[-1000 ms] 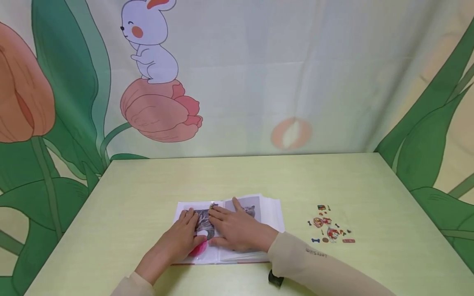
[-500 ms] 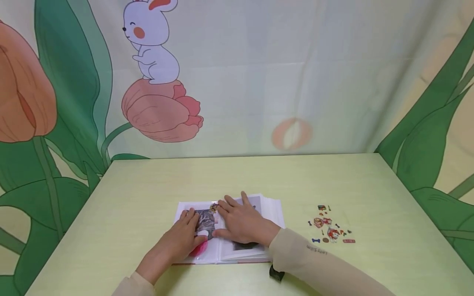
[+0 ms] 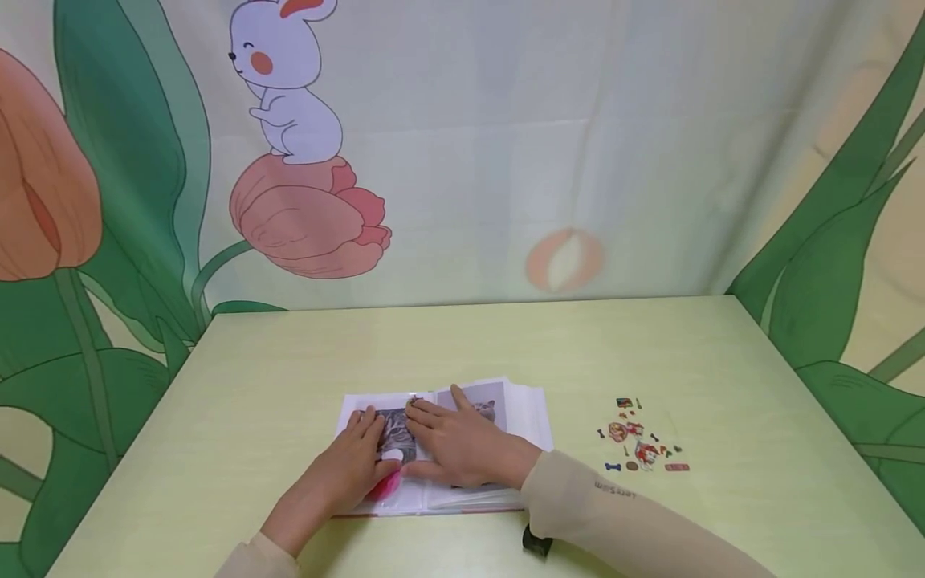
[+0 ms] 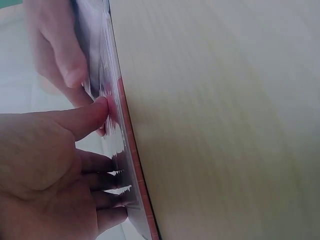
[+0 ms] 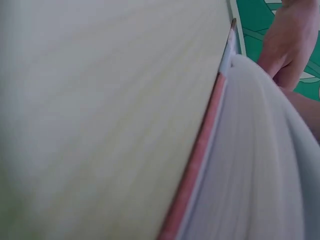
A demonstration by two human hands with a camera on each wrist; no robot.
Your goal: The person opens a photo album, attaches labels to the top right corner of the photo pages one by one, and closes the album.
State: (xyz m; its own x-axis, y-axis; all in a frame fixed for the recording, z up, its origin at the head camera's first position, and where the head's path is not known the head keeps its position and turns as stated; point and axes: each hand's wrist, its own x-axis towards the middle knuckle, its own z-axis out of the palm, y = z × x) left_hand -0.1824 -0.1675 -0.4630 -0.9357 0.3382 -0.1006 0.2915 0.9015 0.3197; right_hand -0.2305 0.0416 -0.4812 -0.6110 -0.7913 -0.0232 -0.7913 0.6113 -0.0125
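An open photo album (image 3: 533,417) lies on the table, its thick stack of pages on the right. On its left page a cat photo (image 3: 397,433) shows between my hands, with a bright pink patch (image 3: 383,488) below it. My left hand (image 3: 345,464) rests on that page's left part; in the left wrist view its fingertips (image 4: 117,216) touch the glossy surface. My right hand (image 3: 466,445) lies across the fold, fingers extended over the photo's right side by a small sticker (image 3: 414,400). Its palm hides much of the right page's photo (image 3: 487,409).
To the album's right lies a group of small colourful stickers (image 3: 645,455) on what looks like a clear sheet. A small black object (image 3: 536,544) pokes out under the right sleeve (image 3: 578,498). Behind the table (image 3: 289,353) hangs a printed curtain (image 3: 462,160).
My right hand shifted up and right over the right page, uncovering more of the cat photo, then came back left onto it. The left hand stays in place.
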